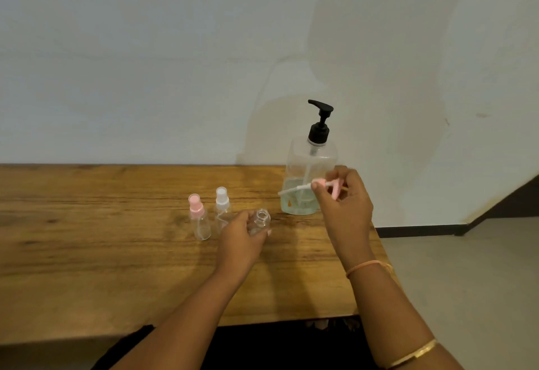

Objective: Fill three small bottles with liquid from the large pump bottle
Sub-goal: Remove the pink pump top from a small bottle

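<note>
On the table (116,253), the big pump bottle (312,171) stands tall, spout pointing to 9 o'clock. The left hand (242,238) grips an open little bottle (261,220), mouth up. The right hand (344,203) pinches a pink spray top (303,187) sideways, tube toward 9 o'clock.

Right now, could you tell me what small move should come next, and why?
Probably lay the pink spray top down on the table: the right hand pinches it, the left hand holds the opened small bottle, and the pump bottle needs a free hand.
</note>
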`<state>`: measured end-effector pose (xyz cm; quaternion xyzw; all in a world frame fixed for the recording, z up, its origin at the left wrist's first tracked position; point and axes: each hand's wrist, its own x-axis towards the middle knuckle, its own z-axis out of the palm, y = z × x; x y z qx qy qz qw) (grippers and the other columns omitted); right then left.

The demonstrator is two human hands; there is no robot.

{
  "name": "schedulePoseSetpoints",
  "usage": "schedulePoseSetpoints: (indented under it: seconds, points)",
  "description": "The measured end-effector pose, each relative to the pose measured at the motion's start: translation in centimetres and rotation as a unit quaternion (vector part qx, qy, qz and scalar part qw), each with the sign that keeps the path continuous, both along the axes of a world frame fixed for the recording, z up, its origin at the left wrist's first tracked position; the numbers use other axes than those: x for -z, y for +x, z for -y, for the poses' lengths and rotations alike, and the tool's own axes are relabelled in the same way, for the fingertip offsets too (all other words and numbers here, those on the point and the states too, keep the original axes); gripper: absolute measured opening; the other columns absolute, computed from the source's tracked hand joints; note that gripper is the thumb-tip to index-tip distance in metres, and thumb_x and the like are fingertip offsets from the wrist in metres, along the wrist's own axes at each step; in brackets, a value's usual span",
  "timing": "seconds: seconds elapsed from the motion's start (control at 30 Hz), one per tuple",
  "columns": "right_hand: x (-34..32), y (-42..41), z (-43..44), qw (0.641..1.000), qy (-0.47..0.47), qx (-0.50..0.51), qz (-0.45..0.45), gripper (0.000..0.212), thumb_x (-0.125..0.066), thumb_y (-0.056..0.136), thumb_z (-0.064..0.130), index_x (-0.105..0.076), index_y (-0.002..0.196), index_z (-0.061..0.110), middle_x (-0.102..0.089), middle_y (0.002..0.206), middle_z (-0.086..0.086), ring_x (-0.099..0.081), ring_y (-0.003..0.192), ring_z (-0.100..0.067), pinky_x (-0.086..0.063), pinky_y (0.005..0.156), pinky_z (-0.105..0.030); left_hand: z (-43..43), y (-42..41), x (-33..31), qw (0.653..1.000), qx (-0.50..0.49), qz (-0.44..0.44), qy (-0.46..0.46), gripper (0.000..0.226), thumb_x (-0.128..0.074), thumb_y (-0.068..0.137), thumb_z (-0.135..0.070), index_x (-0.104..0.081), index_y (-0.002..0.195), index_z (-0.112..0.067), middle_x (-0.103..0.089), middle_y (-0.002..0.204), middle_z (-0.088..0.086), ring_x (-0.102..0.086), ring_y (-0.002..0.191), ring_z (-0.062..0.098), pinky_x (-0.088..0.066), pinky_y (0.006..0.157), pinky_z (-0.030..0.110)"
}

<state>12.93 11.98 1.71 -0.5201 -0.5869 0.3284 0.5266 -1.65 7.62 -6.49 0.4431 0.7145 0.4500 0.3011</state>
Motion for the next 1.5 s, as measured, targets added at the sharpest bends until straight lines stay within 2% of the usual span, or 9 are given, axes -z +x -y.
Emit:
schedulePoseSetpoints:
  seconds: [0.13,0.33,0.47,0.63,0.8,0.97,1.03,1.2,1.5]
  points:
    - [2.7,-0.2,0.4,0.987,-0.100,0.010,0.124,0.017,-0.072,0.081,0.017,-0.055,0.083,0.015,-0.058,0.084,0.006,-0.057,0.079,-0.010,-0.045,0.059,-0.015,0.7,0.2,-0.2,1.000,-0.011,0.005,0.011,0.029,-0.075,0.076,-0.013,-0.058,0.095,-0.027,-0.064,0.089,-0.013,-0.062,0.086,0.008,-0.052,0.077,0.029]
    - [6.1,-2.7,1.1,0.960,-0.143,0.043,0.235,0.021,-0.067,0.083,0.028,-0.049,0.079,0.018,-0.059,0.083,0.001,-0.055,0.075,-0.016,-0.048,0.063,-0.030,1.2,0.0,0.1,0.999,-0.025,-0.013,0.017,0.031,-0.074,0.077,-0.015,-0.062,0.105,-0.017,-0.065,0.094,-0.007,-0.060,0.090,0.010,-0.052,0.081,0.033]
    - [7.2,-3.4,0.9,0.949,-0.228,0.035,0.217,0.026,-0.068,0.080,0.032,-0.054,0.089,0.012,-0.059,0.089,-0.006,-0.053,0.076,-0.020,-0.036,0.061,-0.027,1.3,-0.2,0.1,0.999,-0.026,-0.024,0.016,0.032,-0.075,0.076,-0.019,-0.061,0.104,-0.018,-0.064,0.094,-0.007,-0.056,0.087,0.006,-0.051,0.079,0.029]
    - [7.5,-4.3,0.4,0.937,-0.304,-0.018,0.171,0.037,-0.072,0.069,0.043,-0.055,0.091,0.017,-0.064,0.092,-0.005,-0.064,0.079,-0.026,-0.055,0.070,-0.040,1.1,-0.3,0.0,0.999,-0.031,-0.015,0.019,0.032,-0.076,0.075,-0.016,-0.059,0.100,-0.024,-0.059,0.085,-0.016,-0.058,0.086,0.007,-0.053,0.081,0.034]
    - [5.2,-3.1,-0.1,0.931,-0.358,-0.033,0.061,0.014,-0.060,0.085,0.007,-0.055,0.097,0.012,-0.055,0.084,-0.002,-0.059,0.073,-0.018,-0.058,0.067,-0.042,1.1,-0.2,-0.1,0.999,-0.032,-0.003,0.022,0.034,-0.076,0.075,-0.016,-0.058,0.102,-0.025,-0.056,0.086,-0.017,-0.055,0.087,0.005,-0.051,0.082,0.031]
    - [3.4,-0.8,-0.8,0.915,-0.400,-0.034,-0.040,0.011,-0.057,0.088,0.000,-0.053,0.090,0.010,-0.055,0.100,-0.009,-0.055,0.077,-0.019,-0.058,0.063,-0.040,1.1,-0.2,-0.1,0.999,-0.030,-0.006,0.023,0.036,-0.076,0.075,-0.017,-0.061,0.108,-0.019,-0.056,0.086,-0.019,-0.057,0.089,0.006,-0.053,0.082,0.033]
    - [3.4,-0.2,-1.5,0.930,-0.366,-0.004,-0.029,0.017,-0.063,0.085,0.004,-0.054,0.097,0.011,-0.057,0.109,-0.011,-0.058,0.087,-0.021,-0.058,0.065,-0.039,1.0,-0.2,-0.1,0.999,-0.034,-0.014,0.022,0.036,-0.076,0.075,-0.018,-0.062,0.108,-0.018,-0.060,0.088,-0.015,-0.058,0.089,0.007,-0.053,0.081,0.033]
    - [3.7,0.5,-3.8,0.980,-0.188,-0.016,0.070,0.083,-0.081,0.070,0.021,-0.032,0.137,0.018,-0.039,0.140,-0.005,-0.039,0.127,-0.022,-0.041,0.101,-0.042,0.8,-0.2,0.0,0.999,-0.030,-0.026,0.023,0.037,-0.076,0.075,-0.018,-0.062,0.109,-0.017,-0.063,0.095,-0.010,-0.058,0.092,0.008,-0.052,0.083,0.032]
    - [4.2,0.9,-7.2,0.976,-0.139,-0.168,-0.007,0.091,-0.083,0.065,0.012,-0.029,0.137,0.023,-0.048,0.127,0.006,-0.047,0.118,-0.016,-0.047,0.089,-0.029,0.6,-0.3,0.1,0.999,-0.020,-0.034,0.022,0.035,-0.075,0.076,-0.017,-0.062,0.108,-0.018,-0.061,0.094,-0.013,-0.057,0.092,0.007,-0.049,0.081,0.026]
